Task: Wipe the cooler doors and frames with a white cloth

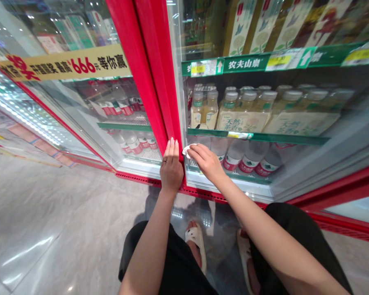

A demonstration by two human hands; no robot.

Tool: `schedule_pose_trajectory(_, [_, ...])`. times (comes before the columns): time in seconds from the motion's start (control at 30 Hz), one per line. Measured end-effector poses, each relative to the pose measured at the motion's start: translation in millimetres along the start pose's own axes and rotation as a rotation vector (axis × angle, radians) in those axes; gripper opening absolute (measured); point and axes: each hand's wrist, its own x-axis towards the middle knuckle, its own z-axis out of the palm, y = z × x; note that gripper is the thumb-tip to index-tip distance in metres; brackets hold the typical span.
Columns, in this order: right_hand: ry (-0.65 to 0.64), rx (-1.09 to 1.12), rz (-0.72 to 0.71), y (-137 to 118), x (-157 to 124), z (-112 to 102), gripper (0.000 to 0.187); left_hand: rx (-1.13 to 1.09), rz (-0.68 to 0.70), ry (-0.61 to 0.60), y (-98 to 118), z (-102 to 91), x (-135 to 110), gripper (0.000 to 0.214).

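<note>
Firstly, floor: a polished grey stone floor [49, 213] lies far to the left of the left hand and shines under the lights.
Banner: up and left from the left hand, a yellow banner [64, 63] with red 666 crosses the left glass door [80, 114].
Left hand: the left hand [171, 170] is open and flat, with the fingers together and pointing up, and a ring on one finger. It holds nothing and rests on the lower part of the red door frame.
Frame: the red door frame [150, 82] rises straight above the left hand, and it looks stiff and firm.
Cloth: a small white cloth [187, 150] sits between the two hands, under the right fingertips, on the glass just beside the frame. I cannot tell if it is fabric or tissue. It seems light and soft, so it will bunch easily, and the best hold is around its middle, under the fingers.
Right hand: the right hand [206, 162] is narrow and curved, holding the cloth against the glass.
Glass: the right glass door [307, 172] seems smooth, slippery and fragile. Its lower edge is just below the right hand, and its surface runs far to the right of this hand, giving wide room for sideways moving.
Bottles: behind this glass, water bottles with red labels [246, 157] stand just right of the right hand.
</note>
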Motion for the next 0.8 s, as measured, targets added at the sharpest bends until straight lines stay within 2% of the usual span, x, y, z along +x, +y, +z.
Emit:
schedule_pose_trajectory(0.07, [-0.056, 0.021, -0.04, 1.6, -7.0, -1.6, 0.035, -0.012, 0.015, -0.003, 2.7, 0.9, 0.6, 0.08])
schedule_pose_trajectory(0.13, [-0.073, 0.041, -0.012, 3.3, -17.2, -3.7, 0.039, -0.015, 0.032, -0.002, 4.9, 1.9, 1.1, 0.08])
schedule_pose_trajectory(0.23, [0.024, 0.042, 0.099, 4.3, -24.9, -5.7, 0.043, -0.013, 0.05, 0.0, 6.3, 3.8, 1.2, 0.08])
schedule_pose_trajectory(0.3, [0.112, 0.045, 0.143, 3.9, -20.0, -5.2, 0.045, -0.013, 0.053, -0.001, 6.0, 5.2, 0.9, 0.08])
schedule_pose_trajectory(0.37, [0.134, 0.057, 0.142, 3.0, -9.6, -3.6, 0.044, -0.01, 0.052, -0.006, 5.2, 6.5, 0.5, 0.079])
schedule_pose_trajectory(0.53, [-0.065, 0.029, -0.078, 3.9, 5.9, -4.4, 0.028, -0.004, 0.032, -0.014, 5.2, 6.7, 1.5, 0.074])
schedule_pose_trajectory(0.6, [-0.124, -0.016, -0.16, 7.2, 1.5, -11.7, 0.025, -0.009, 0.025, -0.02, 6.5, 5.5, 2.6, 0.074])
schedule_pose_trajectory(0.7, [-0.122, -0.071, -0.213, 15.7, -8.1, -31.2, 0.028, 0.0, 0.027, -0.019, 8.6, 3.9, 4.2, 0.075])
schedule_pose_trajectory(0.8, [-0.018, -0.073, -0.104, 24.9, -10.7, -50.5, 0.035, 0.003, 0.017, -0.026, 10.3, 3.8, 5.3, 0.075])
